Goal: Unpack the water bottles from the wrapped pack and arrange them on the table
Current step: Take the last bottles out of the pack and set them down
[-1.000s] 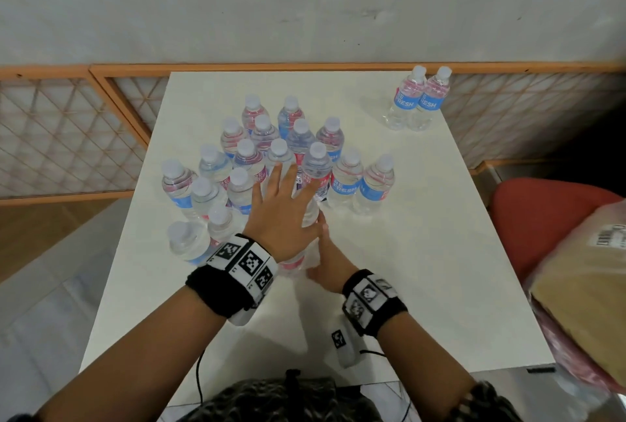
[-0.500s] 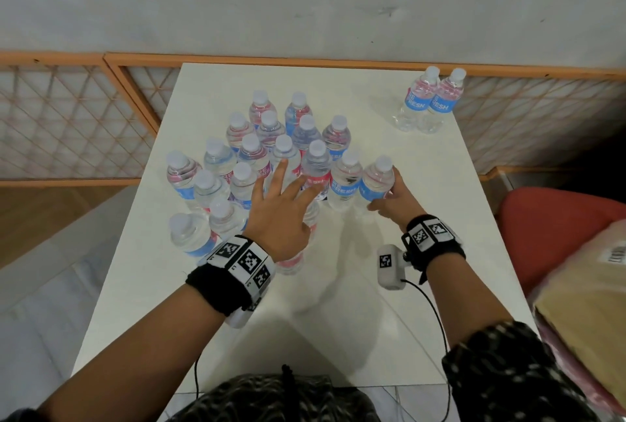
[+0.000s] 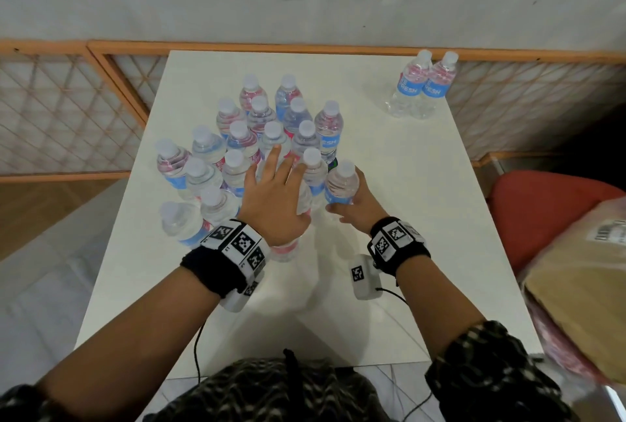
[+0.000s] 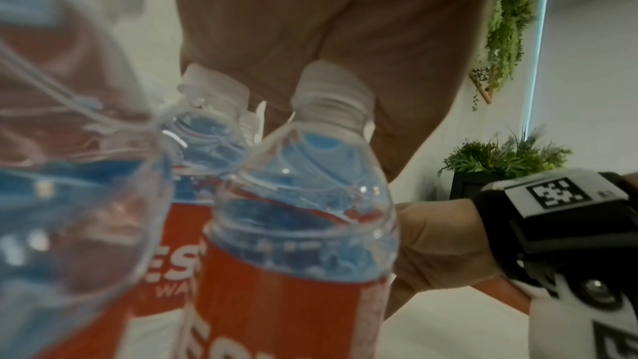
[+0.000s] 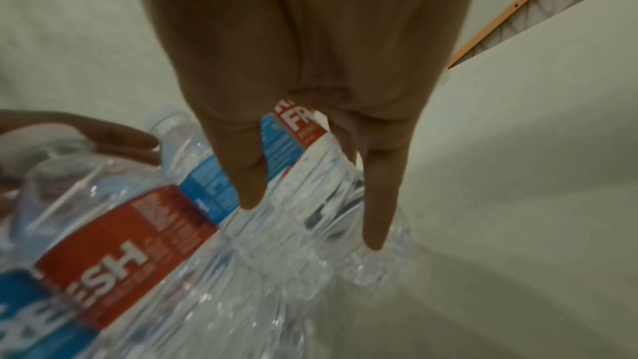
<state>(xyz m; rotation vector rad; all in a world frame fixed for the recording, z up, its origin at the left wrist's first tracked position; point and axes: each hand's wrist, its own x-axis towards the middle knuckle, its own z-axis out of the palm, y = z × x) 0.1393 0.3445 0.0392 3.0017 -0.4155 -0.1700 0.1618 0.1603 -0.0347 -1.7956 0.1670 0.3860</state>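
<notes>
Several clear water bottles with white caps and blue and red labels stand bunched on the left half of the white table. My left hand lies flat over the front bottles, fingers spread and straight. My right hand grips the rightmost front bottle round its body. In the right wrist view its fingers lie down that bottle. The left wrist view shows a red-labelled bottle close up with my right hand behind it. Two more bottles stand together at the far right corner.
An orange wooden lattice rail runs behind and left of the table. A red chair with a wrapped brown parcel sits right of the table. The table's near and right parts are bare.
My right hand left the table beside my left hand, swung right and took hold of the rightmost front bottle. My left hand stayed spread over the bunch.
</notes>
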